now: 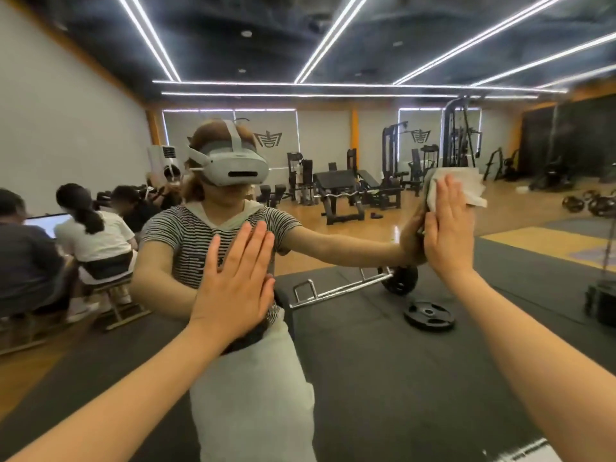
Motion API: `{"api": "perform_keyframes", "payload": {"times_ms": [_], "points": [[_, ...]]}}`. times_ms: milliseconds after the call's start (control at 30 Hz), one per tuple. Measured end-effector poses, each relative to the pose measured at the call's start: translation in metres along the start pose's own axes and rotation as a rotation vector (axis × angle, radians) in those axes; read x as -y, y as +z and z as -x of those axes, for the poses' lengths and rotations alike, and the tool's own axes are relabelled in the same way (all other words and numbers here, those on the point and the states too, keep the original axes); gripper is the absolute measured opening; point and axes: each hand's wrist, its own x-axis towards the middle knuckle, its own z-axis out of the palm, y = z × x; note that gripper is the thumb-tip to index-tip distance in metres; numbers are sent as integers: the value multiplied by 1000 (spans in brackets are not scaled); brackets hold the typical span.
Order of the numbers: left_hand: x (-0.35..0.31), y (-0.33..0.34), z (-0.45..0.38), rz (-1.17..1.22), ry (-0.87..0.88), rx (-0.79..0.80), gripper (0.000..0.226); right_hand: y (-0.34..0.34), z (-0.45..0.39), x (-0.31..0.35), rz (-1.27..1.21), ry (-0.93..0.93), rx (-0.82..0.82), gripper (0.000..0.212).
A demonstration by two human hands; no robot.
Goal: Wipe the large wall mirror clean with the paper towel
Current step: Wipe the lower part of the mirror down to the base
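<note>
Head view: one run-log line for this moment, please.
right hand flat, presses paper towel on mirror | left hand flat on glass | wiping underway

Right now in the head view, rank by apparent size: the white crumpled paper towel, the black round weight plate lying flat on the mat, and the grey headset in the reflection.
1. Grey headset, largest.
2. White crumpled paper towel and black round weight plate: alike; the right hand covers part of the towel, so unranked.

Long white ceiling light strips (336, 35) cross a dark ceiling; black weight machines (346, 191) stand on glossy wooden floor (393, 225) beside black rubber mats (383, 361).
</note>
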Motion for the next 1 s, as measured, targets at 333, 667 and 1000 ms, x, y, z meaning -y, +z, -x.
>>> {"api": "perform_keyframes", "payload": {"times_ms": [333,667,1000], "points": [[-1,3,0,11,-27,-36,67,20,-11,42,-75,153,-192,60],[-1,4,0,1,-23,-69,69,32,3,58,-35,-318,-96,54],[-2,6,0,-28,-34,-68,68,49,23,145,-123,7,-175,62]]}}
